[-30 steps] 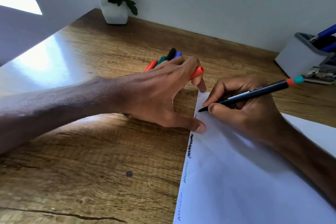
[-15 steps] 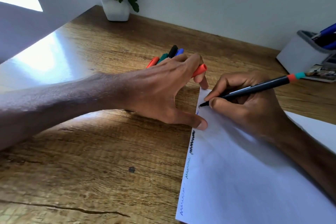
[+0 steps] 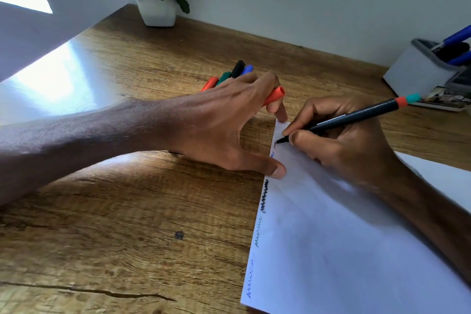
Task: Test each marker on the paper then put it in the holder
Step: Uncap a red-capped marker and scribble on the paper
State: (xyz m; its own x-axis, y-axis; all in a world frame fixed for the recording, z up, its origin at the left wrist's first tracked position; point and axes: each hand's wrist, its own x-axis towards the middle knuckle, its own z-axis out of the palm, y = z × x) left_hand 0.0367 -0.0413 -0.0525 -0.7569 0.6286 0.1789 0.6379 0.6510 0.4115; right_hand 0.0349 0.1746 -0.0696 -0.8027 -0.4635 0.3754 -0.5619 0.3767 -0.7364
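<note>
My right hand (image 3: 341, 143) grips a black marker (image 3: 351, 118) with an orange and teal end, its tip touching the white paper (image 3: 344, 250) near the top left corner. A small squiggle lies just under the tip, and several earlier scribbles run down the paper's left edge. My left hand (image 3: 229, 122) presses thumb and forefinger on that edge and holds an orange cap (image 3: 274, 95) between its fingers. Several capped markers (image 3: 229, 75) lie on the desk behind my left hand. The white holder (image 3: 418, 71) with blue and black markers in it stands at the far right.
A white pot with a green plant (image 3: 156, 11) stands at the back of the wooden desk (image 3: 122, 211) against the wall. Small flat items (image 3: 443, 100) lie beside the holder. A bright patch of window light falls on the desk's left side.
The marker tip has come down onto the paper near the top corner and drawn a short squiggle. My left hand stays on the paper's edge with the cap.
</note>
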